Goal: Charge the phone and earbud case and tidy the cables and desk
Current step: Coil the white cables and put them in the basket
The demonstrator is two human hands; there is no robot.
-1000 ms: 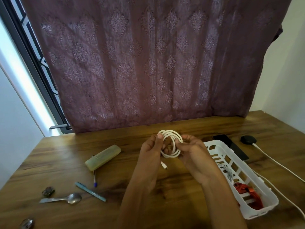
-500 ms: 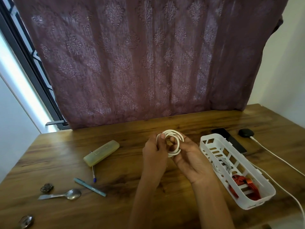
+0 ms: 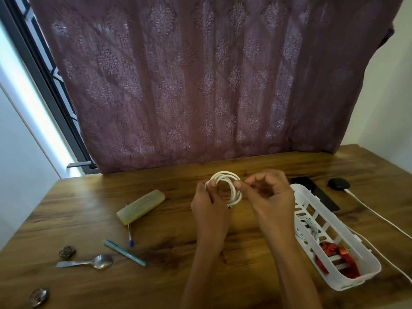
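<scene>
I hold a coiled white cable [image 3: 225, 177] above the middle of the wooden desk [image 3: 178, 224]. My left hand [image 3: 208, 208] grips the coil's left side, thumb over the loops. My right hand [image 3: 267, 192] pinches the coil's right side with curled fingers. A plug end hangs below the coil. A black phone [image 3: 312, 192] lies flat beyond the white basket [image 3: 347, 284]. A dark round earbud case [image 3: 338, 183] sits at the far right with a white cable [image 3: 379, 217] running from it toward the desk's right edge.
The basket holds a coiled white cable [image 3: 306, 228] and a red cable [image 3: 334, 257]. On the left lie a yellowish case [image 3: 141, 207], two pens [image 3: 124, 253], a spoon [image 3: 89, 262] and two small metal objects [image 3: 67, 252]. A purple curtain [image 3: 200, 85] hangs behind the desk.
The loose plug end has been drawn up close under the coil. My right hand has shifted from under the coil to its right side, fingers curled.
</scene>
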